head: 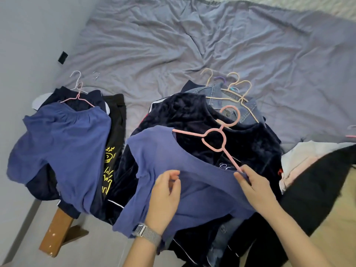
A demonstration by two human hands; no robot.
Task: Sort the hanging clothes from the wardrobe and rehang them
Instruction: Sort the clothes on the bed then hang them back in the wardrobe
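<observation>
A blue top [163, 160] lies over a pile of dark clothes [250, 143] at the bed's near edge. A pink hanger [215, 139] sits partly inside its neckline, hook pointing away from me. My right hand [254, 185] pinches the top's fabric at the hanger's right arm tip. My left hand [165, 197], wearing a mesh-band watch, pinches the top's fabric near its middle. To the left lies a second pile with blue shorts [61, 143] on a thin pink hanger [77, 99] and black trousers with yellow print [113, 143].
Denim jacket [229, 101] with several beige hangers [237, 87] lies behind the dark pile. White and black garments [308, 170] sit at the right. The grey crumpled bedsheet [192, 45] fills the far side. A wooden bed leg [55, 234] and grey wall [23, 54] stand at left.
</observation>
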